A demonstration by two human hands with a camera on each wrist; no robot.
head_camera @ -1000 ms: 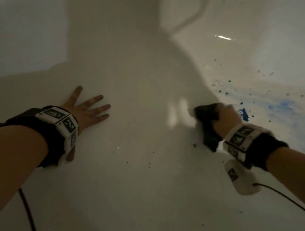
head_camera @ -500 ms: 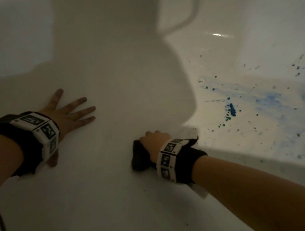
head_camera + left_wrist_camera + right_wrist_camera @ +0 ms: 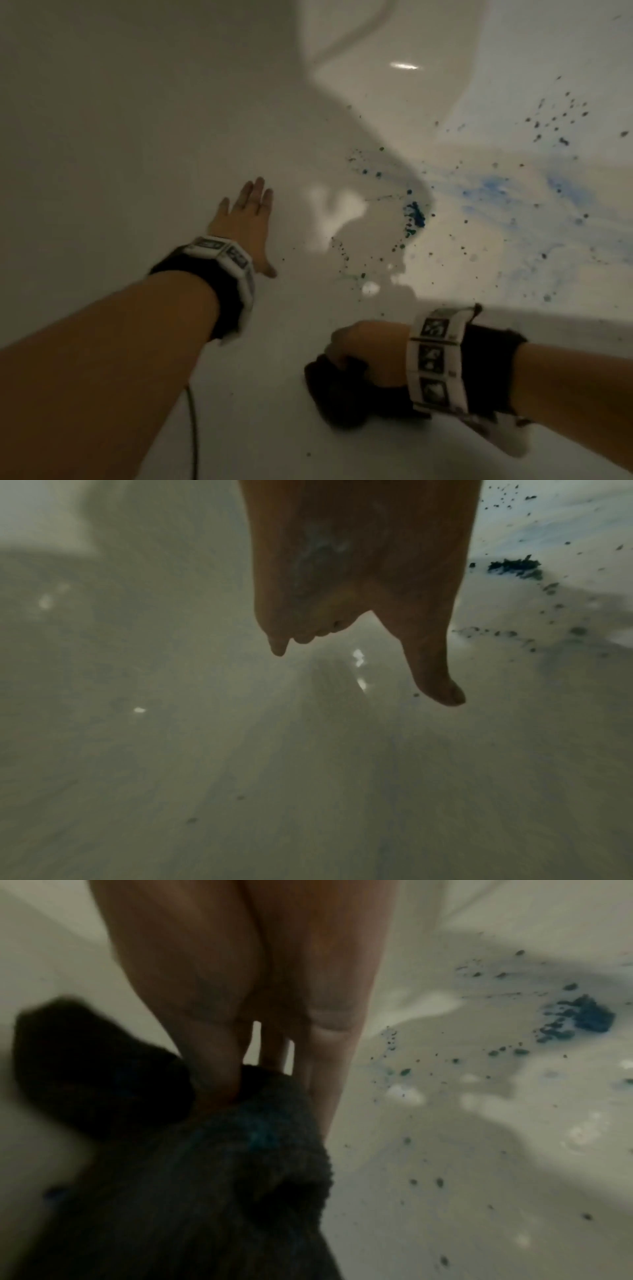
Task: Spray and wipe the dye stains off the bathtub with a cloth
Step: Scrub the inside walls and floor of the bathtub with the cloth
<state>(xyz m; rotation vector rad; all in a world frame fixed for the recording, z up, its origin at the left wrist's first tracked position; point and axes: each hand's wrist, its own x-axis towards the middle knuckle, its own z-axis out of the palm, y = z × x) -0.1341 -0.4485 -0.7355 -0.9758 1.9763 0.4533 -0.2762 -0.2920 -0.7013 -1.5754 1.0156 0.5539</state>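
Left hand (image 3: 245,222): flat, fingers straight and close together, thumb out to the side; laid out over the shaded floor of the bathtub (image 3: 120,154), holding nothing; whether the palm touches the surface cannot be told.
Left hand, wrist view (image 3: 356,561): palm seen from below, thumb pointing down, pale smudge on the palm.
Right hand (image 3: 366,349): curled round a dark cloth (image 3: 339,394), knuckles up, near the bottom edge of the head view.
Right hand, wrist view (image 3: 246,974): fingers (image 3: 329,1047) pointing down into the cloth (image 3: 205,1177), bunching it; faint blue-green tint on the fabric just below the fingertips.
Cloth: crumpled, on the tub floor under the right hand, well apart from the largest stain.
Dye stains (image 3: 416,214): dense blue-green blot mid-floor, between the two hands and farther away; small dark specks scattered round it and up the right-hand wall; pale blue smear (image 3: 493,186) spreading toward the right edge.
Stains, wrist views: blot to the right of the left hand (image 3: 514,566); blot at upper right of the right-wrist view (image 3: 589,1012), specks trailing toward the cloth.
Wrist bands (image 3: 435,359): white marker blocks over black straps on both wrists.
Cable (image 3: 193,431): thin, dark, running under the left forearm.
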